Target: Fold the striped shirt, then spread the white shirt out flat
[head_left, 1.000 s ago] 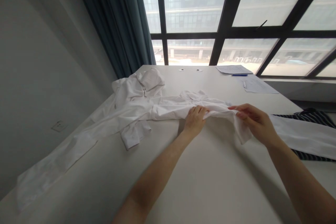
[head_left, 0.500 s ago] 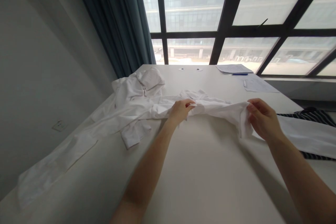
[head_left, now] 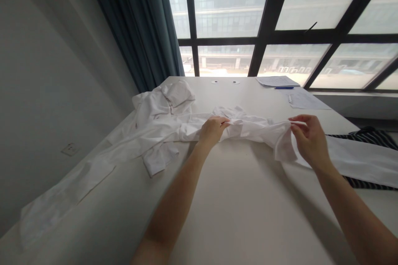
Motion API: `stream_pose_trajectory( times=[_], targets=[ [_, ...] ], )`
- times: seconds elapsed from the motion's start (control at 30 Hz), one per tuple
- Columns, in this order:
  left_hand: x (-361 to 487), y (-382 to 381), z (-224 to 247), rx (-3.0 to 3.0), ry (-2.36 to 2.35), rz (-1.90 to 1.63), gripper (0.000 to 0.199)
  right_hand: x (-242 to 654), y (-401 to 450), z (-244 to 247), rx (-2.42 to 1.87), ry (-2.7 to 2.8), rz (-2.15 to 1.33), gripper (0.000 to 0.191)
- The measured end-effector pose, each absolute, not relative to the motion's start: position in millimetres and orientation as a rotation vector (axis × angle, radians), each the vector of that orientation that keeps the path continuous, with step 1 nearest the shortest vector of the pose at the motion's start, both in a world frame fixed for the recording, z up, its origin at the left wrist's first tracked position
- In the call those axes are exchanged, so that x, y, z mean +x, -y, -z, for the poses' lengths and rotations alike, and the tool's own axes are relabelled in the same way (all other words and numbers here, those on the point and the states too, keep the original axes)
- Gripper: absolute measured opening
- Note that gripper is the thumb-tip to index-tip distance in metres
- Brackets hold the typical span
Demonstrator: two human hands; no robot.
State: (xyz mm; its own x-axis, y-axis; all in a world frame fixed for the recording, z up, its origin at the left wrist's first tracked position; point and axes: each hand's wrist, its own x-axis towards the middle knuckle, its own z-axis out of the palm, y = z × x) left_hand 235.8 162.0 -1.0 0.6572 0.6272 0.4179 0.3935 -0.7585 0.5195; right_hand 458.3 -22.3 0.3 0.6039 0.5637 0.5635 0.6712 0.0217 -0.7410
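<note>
Now left hand (head_left: 213,131) and right hand (head_left: 311,141) both pinch the white garment (head_left: 253,131) in narrow grip, stretched between them; its long body (head_left: 149,136) lies beyond the left hand.

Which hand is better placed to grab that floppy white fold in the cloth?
The right one, I think. The right hand is pinching the edge of the white garment just beside the floppy fold, while the left hand grips further away, nearer the garment's middle.
</note>
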Motion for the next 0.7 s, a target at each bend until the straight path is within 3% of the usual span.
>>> stream_pose_trajectory(
  times=[0.13,0.33,0.5,0.7],
  targets=[
    [238.4,-162.6,4.5,2.42,-0.782,-0.907,0.015,431.2,24.9,-9.7,-1.618,1.573,0.443,0.023],
    [240.3,-158.3,4.0,2.451,-0.824,-1.004,0.013,415.1,20.8,-3.3,-1.688,2.079,0.611,0.033],
    [240.8,-151.0,0.9,2.446,-0.817,-0.925,0.016,420.0,19.1,3.6,-1.714,1.84,0.526,0.019],
    [239.4,-151.4,-1.7,2.426,-0.763,-0.768,0.03,421.3,16.7,2.7,-1.733,1.242,0.119,0.025]
  ],
)
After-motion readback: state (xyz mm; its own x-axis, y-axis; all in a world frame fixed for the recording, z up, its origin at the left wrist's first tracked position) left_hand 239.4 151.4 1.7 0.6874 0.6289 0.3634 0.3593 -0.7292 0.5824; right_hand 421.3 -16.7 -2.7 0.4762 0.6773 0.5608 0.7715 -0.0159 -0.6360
